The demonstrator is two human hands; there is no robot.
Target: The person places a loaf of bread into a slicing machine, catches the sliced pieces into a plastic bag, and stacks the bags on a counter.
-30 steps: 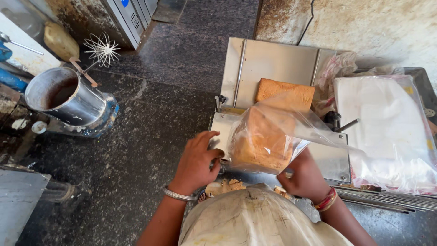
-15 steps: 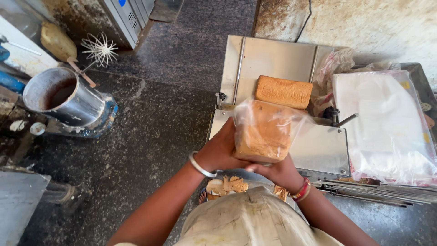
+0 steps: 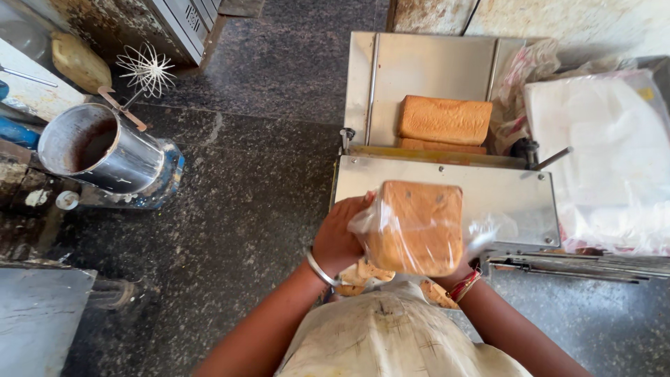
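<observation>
A loaf of sliced bread in a clear plastic bag point(image 3: 417, 227) stands on end in front of my chest, its square brown face turned up. My left hand point(image 3: 340, 235) grips its left side, with a metal bangle on the wrist. My right hand point(image 3: 462, 274) is mostly hidden under and behind the bag's right side, and only the wrist with red and gold bangles shows. A second, unwrapped loaf point(image 3: 444, 120) lies on the steel bread slicer point(image 3: 513, 197) behind.
A stack of clear plastic bags point(image 3: 604, 157) lies at the right. At the left stand a steel mixing bowl point(image 3: 98, 148), a wire whisk point(image 3: 145, 70) and a metal box edge point(image 3: 38, 318). Dark granite floor point(image 3: 237, 209) lies between. Bread scraps point(image 3: 363, 274) sit below the bag.
The bagged loaf has been lowered and pulled toward me, and turned so its square end faces up. Both hands have closed in tighter around it.
</observation>
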